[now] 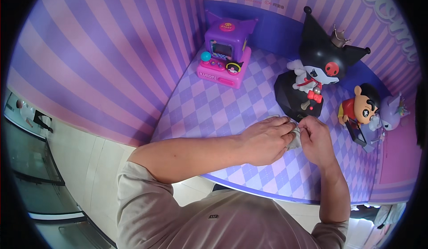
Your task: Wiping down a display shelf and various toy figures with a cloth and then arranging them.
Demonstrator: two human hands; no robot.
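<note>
On the diamond-patterned tabletop, my left hand (267, 141) presses over a crumpled light grey cloth (294, 142), fingers bent around it. My right hand (314, 138) is curled at the cloth's right edge, thumb and forefinger meeting there; its fingertips are partly hidden. Both hands are just in front of a large black Kuromi figurine (321, 57) on a faceted black base (284, 97). The figurine wears a small silver crown and a red bow, with a white fluffy part at its side. The right hand's knuckles come close to the base's front edge.
A purple and pink toy arcade machine (227, 45) stands at the back left. To the right are a Shin-chan figurine (361, 107) holding a dark frame and a lilac figurine (391, 113). Striped panels (110, 48) enclose the tabletop (197, 115). A distant person (28, 113) is at far left.
</note>
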